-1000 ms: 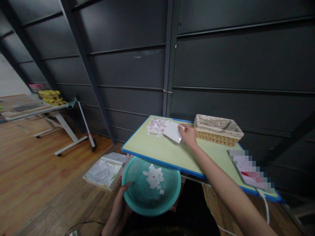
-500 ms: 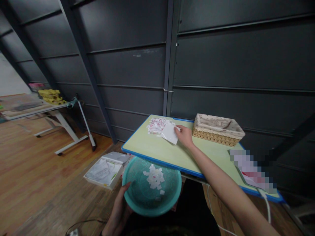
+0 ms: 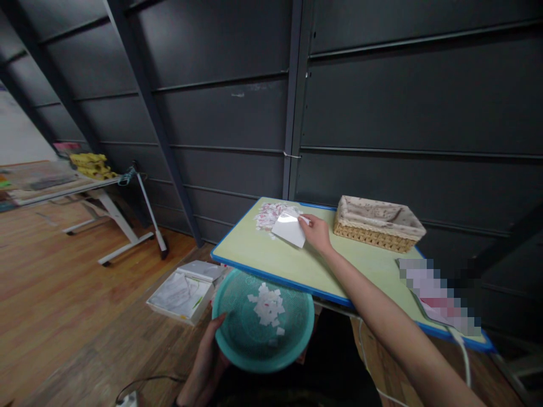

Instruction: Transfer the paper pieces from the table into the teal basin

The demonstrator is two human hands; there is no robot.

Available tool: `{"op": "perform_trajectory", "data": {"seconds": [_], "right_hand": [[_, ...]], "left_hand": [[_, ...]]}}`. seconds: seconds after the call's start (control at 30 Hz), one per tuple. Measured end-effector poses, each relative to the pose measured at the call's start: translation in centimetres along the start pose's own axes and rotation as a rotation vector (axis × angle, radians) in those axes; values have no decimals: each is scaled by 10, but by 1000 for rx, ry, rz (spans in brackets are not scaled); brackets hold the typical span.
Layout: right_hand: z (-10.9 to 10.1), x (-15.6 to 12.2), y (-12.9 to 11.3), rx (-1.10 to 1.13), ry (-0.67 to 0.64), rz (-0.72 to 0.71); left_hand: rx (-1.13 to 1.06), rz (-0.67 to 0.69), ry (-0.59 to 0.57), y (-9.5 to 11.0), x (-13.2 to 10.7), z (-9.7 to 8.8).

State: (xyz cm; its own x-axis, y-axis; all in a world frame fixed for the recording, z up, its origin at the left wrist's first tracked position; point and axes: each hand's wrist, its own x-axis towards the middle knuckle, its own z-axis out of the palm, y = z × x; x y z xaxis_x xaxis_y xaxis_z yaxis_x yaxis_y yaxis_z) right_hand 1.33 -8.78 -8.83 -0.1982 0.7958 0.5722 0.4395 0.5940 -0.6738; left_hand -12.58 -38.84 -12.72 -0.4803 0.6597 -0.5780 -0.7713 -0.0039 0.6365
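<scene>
My left hand (image 3: 211, 345) grips the left rim of a teal plastic colander (image 3: 237, 339), thumb over the edge and fingers hidden beneath. Small white paper pieces (image 3: 268, 305) lie inside it. The colander sits just below the front edge of a pale green table (image 3: 250, 243) with blue edging. Above that table my right hand (image 3: 314, 230) pinches the right side of a white card (image 3: 289, 230), which is tilted and catches the light. A heap of white and pinkish paper scraps (image 3: 268, 213) lies beside and partly behind the card.
A woven basket with a cloth lining (image 3: 377, 226) stands at the table's back right. A blurred-out flat device (image 3: 441, 297) with a white cable lies at the right edge. An open white box (image 3: 182, 297) is on the floor, left. Another table (image 3: 63, 189) stands farther left.
The card has tilted in my right hand and its lower left edge has shifted slightly left, over the scraps. My left hand and the colander stay nearly where they were.
</scene>
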Motion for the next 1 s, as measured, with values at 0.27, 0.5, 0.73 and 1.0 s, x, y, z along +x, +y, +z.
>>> {"op": "perform_trajectory", "data": {"seconds": [0.27, 0.5, 0.73, 1.0], "right_hand": [[-2, 3, 2, -74, -41, 32], [-17, 9, 2, -28, -13, 116], [-25, 10, 3, -101, -49, 154], [-17, 5, 0, -52, -46, 142]], "left_hand": [[51, -31, 59, 3, -4, 1], [58, -30, 60, 4, -5, 2], [29, -20, 48, 0, -2, 1], [38, -53, 85, 1, 3, -1]]}}
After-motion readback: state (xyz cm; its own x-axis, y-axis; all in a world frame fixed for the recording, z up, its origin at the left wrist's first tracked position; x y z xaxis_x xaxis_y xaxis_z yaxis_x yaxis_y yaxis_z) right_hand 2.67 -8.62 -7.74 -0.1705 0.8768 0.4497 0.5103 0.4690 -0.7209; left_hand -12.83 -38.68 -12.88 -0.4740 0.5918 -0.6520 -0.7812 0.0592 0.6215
